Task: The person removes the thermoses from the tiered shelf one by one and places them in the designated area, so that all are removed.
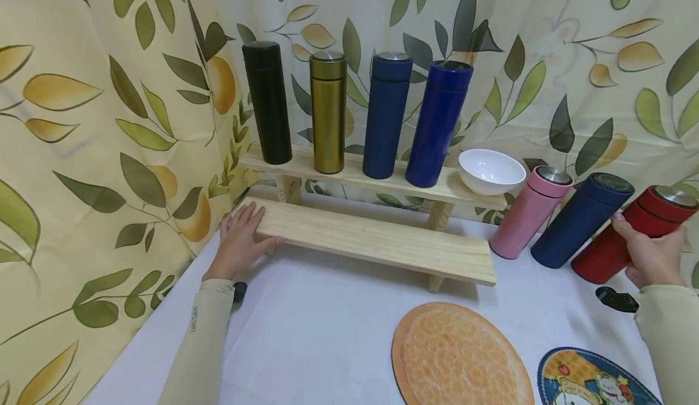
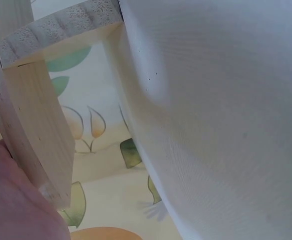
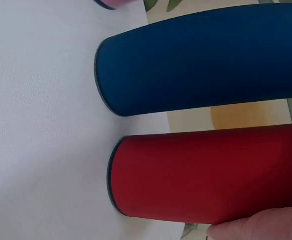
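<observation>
At the right end of the table, my right hand (image 1: pixel 655 253) grips a red thermos flask (image 1: pixel 611 250) round its upper part, thumb on the near side. The flask's base is at the white tablecloth. Beside it stand a dark blue flask (image 1: pixel 579 223) and a pink flask (image 1: pixel 530 214). In the right wrist view, the red flask (image 3: pixel 205 175) lies apart from the blue flask (image 3: pixel 200 60). My left hand (image 1: pixel 237 244) rests with spread fingers on the left end of the lower board of a wooden two-step shelf (image 1: pixel 377 241). The left wrist view shows a wooden support (image 2: pixel 41 125) beside that hand.
Along the upper board (image 1: pixel 355 163) stand a black flask (image 1: pixel 267 104), a gold flask (image 1: pixel 329 113), a navy flask (image 1: pixel 386 116), a bright blue flask (image 1: pixel 438 125) and a white bowl (image 1: pixel 488 171). A waffle-patterned round mat (image 1: pixel 464 356) and cartoon mat (image 1: pixel 595 381) lie in front.
</observation>
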Motion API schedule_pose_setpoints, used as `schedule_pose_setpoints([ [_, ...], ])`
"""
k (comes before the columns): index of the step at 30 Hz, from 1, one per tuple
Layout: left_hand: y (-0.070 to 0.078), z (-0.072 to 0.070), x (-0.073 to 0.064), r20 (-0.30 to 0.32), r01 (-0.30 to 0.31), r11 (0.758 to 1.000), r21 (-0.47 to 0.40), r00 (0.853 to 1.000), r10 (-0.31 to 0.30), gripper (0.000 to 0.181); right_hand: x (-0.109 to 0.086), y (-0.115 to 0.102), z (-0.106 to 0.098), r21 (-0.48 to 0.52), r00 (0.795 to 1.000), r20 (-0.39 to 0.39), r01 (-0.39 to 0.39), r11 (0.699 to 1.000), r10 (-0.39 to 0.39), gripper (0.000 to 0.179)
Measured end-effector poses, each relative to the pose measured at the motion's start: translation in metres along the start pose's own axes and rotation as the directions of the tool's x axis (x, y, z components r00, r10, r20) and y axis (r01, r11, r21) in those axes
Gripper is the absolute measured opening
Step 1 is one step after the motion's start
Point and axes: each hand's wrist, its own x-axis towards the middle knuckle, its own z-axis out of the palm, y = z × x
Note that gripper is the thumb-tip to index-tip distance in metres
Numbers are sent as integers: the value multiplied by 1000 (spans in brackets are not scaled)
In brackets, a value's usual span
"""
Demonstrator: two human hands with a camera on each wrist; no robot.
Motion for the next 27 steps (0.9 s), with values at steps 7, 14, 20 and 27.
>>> schedule_pose_setpoints([
  [7, 3, -1, 2, -1, 4, 1000, 4, 1000, -4, 99, 1, -1, -2, -8, 1000, 12, 27, 1000, -27, 103],
  [14, 5, 1, 4, -1, 1, 1000, 13, 1000, -1, 99, 5, 1, -6, 33, 998, -28, 58, 998, -57, 97],
  [20, 4, 0, 1, -5, 0, 1000, 13, 1000, 0, 98, -1, 1, -6, -172, 996, -41, 72, 982, -80, 91],
  [27, 4, 1, -1, -4, 6, 1000, 9, 1000, -6, 100, -12, -3, -1, -291, 998, -46, 28, 956, -43, 96],
])
